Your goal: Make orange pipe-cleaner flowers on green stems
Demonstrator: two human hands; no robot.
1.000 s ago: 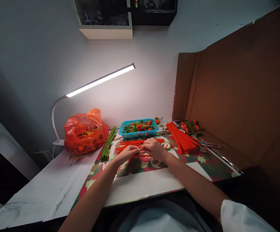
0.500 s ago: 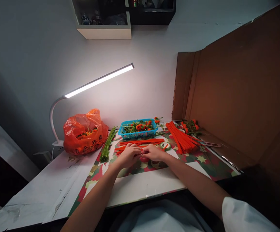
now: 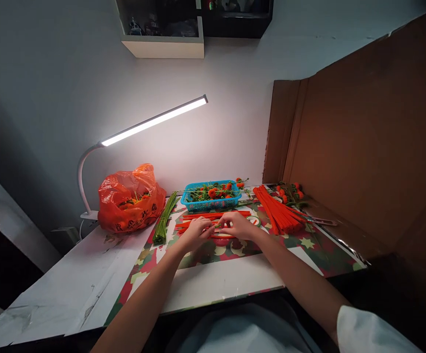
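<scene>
My left hand [image 3: 195,232] and my right hand [image 3: 239,225] meet over the patterned mat [image 3: 308,245], fingers pinched together on an orange pipe cleaner [image 3: 218,231] stretched between them. Loose orange pipe cleaners [image 3: 213,215] lie just beyond my fingers. A roll of green tape [image 3: 253,220] sits partly hidden behind my right hand.
A blue basket [image 3: 210,202] of orange pompom flowers stands at the back. A green stem bundle [image 3: 164,218] and an orange plastic bag [image 3: 130,200] lie left, an orange pipe cleaner bundle [image 3: 277,208] right. A lamp [image 3: 154,121] arches overhead; cardboard [image 3: 363,147] walls the right side.
Both hands drew close together half a second ago, then spread slightly apart and shifted a little farther up the mat, still pinching the pipe cleaner.
</scene>
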